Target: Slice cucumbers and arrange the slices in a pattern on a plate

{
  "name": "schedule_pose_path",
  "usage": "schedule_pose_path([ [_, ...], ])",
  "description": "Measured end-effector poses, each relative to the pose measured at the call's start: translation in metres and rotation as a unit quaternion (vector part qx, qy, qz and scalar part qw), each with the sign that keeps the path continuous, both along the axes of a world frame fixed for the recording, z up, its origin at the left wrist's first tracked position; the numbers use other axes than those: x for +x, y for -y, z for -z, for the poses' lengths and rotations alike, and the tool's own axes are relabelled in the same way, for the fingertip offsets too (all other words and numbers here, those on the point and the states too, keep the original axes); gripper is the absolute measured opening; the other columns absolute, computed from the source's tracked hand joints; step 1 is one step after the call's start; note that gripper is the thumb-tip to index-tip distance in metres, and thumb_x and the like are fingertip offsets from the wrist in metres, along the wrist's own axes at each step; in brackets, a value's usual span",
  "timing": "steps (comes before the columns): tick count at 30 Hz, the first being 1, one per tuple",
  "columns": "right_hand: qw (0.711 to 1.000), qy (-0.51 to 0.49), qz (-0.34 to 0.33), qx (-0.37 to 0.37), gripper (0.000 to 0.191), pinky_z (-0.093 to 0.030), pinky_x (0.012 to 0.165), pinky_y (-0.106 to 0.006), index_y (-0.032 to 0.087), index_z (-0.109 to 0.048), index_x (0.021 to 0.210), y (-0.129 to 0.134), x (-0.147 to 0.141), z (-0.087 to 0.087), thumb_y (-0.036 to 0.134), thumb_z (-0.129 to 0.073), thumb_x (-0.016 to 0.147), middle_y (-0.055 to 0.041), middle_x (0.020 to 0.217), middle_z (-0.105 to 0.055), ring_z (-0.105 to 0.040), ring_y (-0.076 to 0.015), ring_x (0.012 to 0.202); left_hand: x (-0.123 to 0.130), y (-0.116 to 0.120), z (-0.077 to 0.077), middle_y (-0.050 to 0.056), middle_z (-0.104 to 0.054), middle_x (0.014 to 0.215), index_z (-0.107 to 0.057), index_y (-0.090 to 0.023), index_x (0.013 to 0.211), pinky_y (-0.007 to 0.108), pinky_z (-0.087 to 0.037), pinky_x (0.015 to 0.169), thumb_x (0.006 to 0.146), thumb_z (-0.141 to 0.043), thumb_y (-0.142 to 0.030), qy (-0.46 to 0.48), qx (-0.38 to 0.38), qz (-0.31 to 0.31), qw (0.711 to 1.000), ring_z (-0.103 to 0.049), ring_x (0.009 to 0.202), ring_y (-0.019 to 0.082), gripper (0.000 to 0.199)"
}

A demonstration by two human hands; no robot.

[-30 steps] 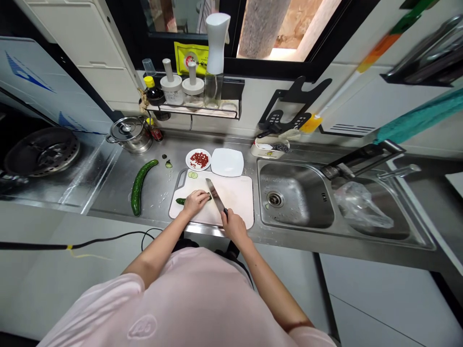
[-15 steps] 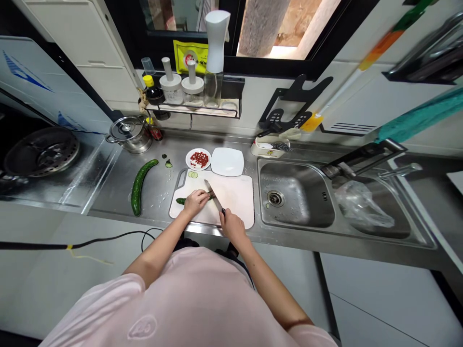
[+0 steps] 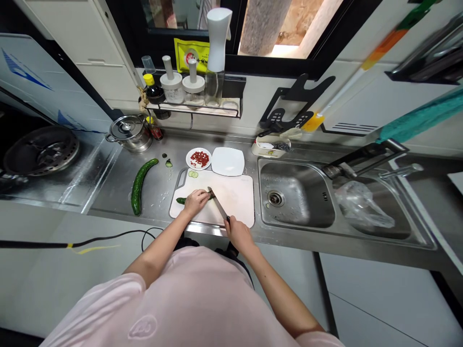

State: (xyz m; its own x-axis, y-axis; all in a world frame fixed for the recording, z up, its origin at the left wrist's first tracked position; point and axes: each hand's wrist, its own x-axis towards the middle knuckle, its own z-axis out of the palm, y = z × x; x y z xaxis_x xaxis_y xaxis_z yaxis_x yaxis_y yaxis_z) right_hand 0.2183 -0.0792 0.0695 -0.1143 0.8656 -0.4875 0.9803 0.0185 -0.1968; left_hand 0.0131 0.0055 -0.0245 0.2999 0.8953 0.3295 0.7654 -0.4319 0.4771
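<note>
My left hand [image 3: 196, 202] is closed over a cucumber [image 3: 181, 200] lying on the white cutting board [image 3: 238, 193]; one end of it pokes out to the left, the middle is hidden under my fingers. In my right hand [image 3: 239, 232] is the dark handle of a kitchen knife [image 3: 219, 206]. Its blade slants up and left across the board, with the tip part at the cucumber's right end beside my left fingertips. Cucumber slices [image 3: 193, 174] lie at the board's upper left corner.
Behind the board stand a plate of chopped red pieces [image 3: 199, 158] and a white square plate [image 3: 227, 161]. A whole cucumber [image 3: 138, 185] and green scraps [image 3: 169, 163] lie left. The sink [image 3: 296, 193] is right, a lidded pot [image 3: 130, 133] at back left.
My right hand has drawn the knife back toward me and slightly right. My left hand stays on the cucumber in nearly the same place.
</note>
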Motion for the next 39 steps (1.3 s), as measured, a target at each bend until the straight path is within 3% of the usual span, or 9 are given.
schedule_pose_path([
  [16, 1.0, -0.005, -0.006, 0.0, 0.034, -0.039, 0.07, -0.028, 0.017, -0.052, 0.104, -0.005, 0.0, -0.001, 0.04, -0.028, 0.097, -0.0108, 0.09, -0.067, -0.065, -0.0223, 0.085, 0.002, -0.001, -0.002, 0.004, -0.064, 0.093, -0.068, -0.024, 0.093, 0.028, -0.046, 0.08, 0.09, -0.048, -0.03, 0.007, -0.007, 0.001, 1.0, -0.057, 0.089, 0.015, 0.021],
  [39, 1.0, -0.031, -0.004, 0.001, 0.035, -0.039, 0.073, -0.028, 0.014, -0.051, 0.109, -0.036, -0.025, 0.001, 0.038, -0.028, 0.097, -0.013, 0.096, -0.066, -0.063, -0.0222, 0.092, 0.001, -0.001, -0.001, 0.004, -0.064, 0.093, -0.068, -0.024, 0.096, 0.028, -0.047, 0.08, 0.09, -0.048, -0.03, 0.008, -0.005, 0.005, 1.0, -0.057, 0.089, 0.014, 0.021],
])
